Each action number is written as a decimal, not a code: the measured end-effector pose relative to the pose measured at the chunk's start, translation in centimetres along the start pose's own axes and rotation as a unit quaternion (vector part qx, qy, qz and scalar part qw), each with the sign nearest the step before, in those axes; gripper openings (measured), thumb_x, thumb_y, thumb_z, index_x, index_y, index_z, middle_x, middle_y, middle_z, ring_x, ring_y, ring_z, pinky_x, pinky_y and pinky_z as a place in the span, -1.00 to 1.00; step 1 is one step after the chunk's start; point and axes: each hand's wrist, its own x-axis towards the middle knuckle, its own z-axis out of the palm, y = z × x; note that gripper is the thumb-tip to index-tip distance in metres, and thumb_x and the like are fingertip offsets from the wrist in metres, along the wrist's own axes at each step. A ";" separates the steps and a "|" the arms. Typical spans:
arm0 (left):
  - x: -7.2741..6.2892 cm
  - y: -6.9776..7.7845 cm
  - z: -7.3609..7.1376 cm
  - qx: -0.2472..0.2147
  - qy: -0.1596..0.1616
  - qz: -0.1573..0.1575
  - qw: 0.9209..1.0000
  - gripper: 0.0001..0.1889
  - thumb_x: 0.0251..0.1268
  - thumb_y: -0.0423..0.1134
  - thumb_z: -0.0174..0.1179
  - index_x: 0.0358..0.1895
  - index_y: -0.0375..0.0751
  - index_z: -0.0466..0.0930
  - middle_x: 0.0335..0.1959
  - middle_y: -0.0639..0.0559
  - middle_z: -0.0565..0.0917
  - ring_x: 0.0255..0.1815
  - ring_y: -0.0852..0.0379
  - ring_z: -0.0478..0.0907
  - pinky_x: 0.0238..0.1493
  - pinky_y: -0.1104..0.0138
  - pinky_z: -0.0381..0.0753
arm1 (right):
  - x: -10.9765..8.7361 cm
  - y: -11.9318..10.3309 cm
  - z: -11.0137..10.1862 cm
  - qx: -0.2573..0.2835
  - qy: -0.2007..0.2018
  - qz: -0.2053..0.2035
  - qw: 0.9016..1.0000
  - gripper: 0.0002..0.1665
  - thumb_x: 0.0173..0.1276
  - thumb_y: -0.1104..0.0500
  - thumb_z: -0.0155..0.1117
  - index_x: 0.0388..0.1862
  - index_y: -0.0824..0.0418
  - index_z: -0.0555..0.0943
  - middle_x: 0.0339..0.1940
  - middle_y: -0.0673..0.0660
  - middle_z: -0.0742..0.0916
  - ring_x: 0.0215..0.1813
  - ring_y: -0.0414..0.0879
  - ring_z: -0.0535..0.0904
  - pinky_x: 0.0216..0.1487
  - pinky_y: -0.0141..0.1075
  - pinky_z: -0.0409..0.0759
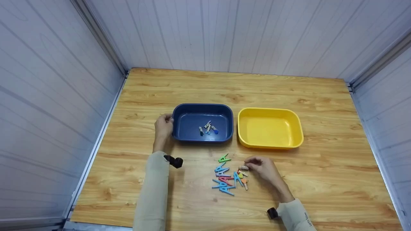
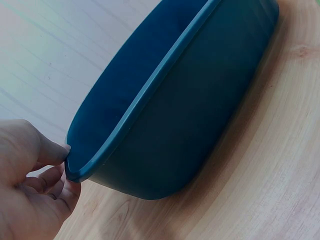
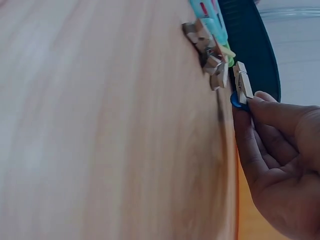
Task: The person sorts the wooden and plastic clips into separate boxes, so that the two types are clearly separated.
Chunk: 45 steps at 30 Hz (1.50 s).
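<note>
My left hand (image 1: 163, 129) grips the left end of the dark blue tub (image 1: 203, 141), its thumb at the rim and the fingers below it in the left wrist view. Several small wooden clothespins (image 1: 208, 125) lie inside that tub. In my right hand (image 1: 262, 167), thumb and forefinger pinch a small wooden clothespin (image 3: 242, 82) with a blue piece on it, above the near side of the pile. Close to those fingertips are other small wooden clothespins (image 1: 245, 184), with coloured pieces on them. Larger plastic clothespins in blue (image 1: 226, 190), red and green (image 1: 223, 158) lie to their left.
A yellow tub (image 1: 269, 144) stands right of the blue one, a narrow gap between them. The wood-grain table (image 1: 199, 211) is bounded by pale panels (image 1: 218, 35) at the back and both sides. Dark wrist cameras (image 1: 175, 161) stick out from both sleeves.
</note>
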 end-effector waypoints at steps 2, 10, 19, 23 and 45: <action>0.0 0.0 0.0 -0.002 0.001 0.002 1.000 -0.71 0.40 -0.40 -0.02 0.09 -0.39 0.55 -0.05 -0.23 0.61 -0.02 -0.04 0.50 0.08 0.18 0.48 | 0.1 -0.2 -0.1 0.004 0.000 0.005 1.000 -0.88 0.20 0.22 0.38 -0.26 0.06 0.72 -0.25 0.01 0.78 -0.17 -0.14 0.66 -0.14 -0.46 0.56; 0.0 0.0 0.0 -0.011 0.004 0.001 1.000 -0.71 0.39 -0.40 -0.01 0.08 -0.39 0.55 -0.06 -0.24 0.61 -0.03 -0.04 0.50 0.08 0.19 0.49 | 0.2 -1.2 -0.4 0.021 -0.005 -0.003 1.000 -0.87 0.20 0.24 0.37 -0.24 0.12 0.72 -0.23 0.07 0.78 -0.22 -0.15 0.66 -0.16 -0.46 0.56; -0.1 0.0 0.0 0.000 0.003 0.004 1.000 -0.71 0.40 -0.40 -0.01 0.09 -0.41 0.54 -0.04 -0.25 0.60 0.01 -0.07 0.51 0.09 0.18 0.50 | 0.7 -1.8 -0.8 0.033 -0.004 -0.027 0.999 -0.86 0.19 0.18 0.40 -0.25 0.12 0.73 -0.26 0.04 0.78 -0.27 -0.20 0.65 -0.21 -0.46 0.56; -0.1 0.0 0.0 0.005 0.000 0.001 1.000 -0.71 0.40 -0.40 -0.02 0.10 -0.40 0.54 -0.03 -0.25 0.61 0.02 -0.07 0.51 0.10 0.18 0.51 | 1.0 -2.5 -0.9 0.035 -0.001 -0.037 0.999 -0.86 0.20 0.20 0.39 -0.24 0.17 0.72 -0.25 0.09 0.78 -0.25 -0.13 0.67 -0.21 -0.48 0.56; -0.1 0.1 0.0 -0.007 0.002 0.005 1.000 -0.71 0.39 -0.42 -0.02 0.09 -0.41 0.54 -0.08 -0.25 0.60 -0.10 -0.03 0.49 -0.03 0.21 0.51 | 1.5 -8.6 -1.2 0.081 -0.014 -0.055 0.995 -0.84 0.23 0.37 0.31 -0.20 0.38 0.68 -0.22 0.27 0.76 -0.21 0.05 0.68 -0.20 -0.45 0.61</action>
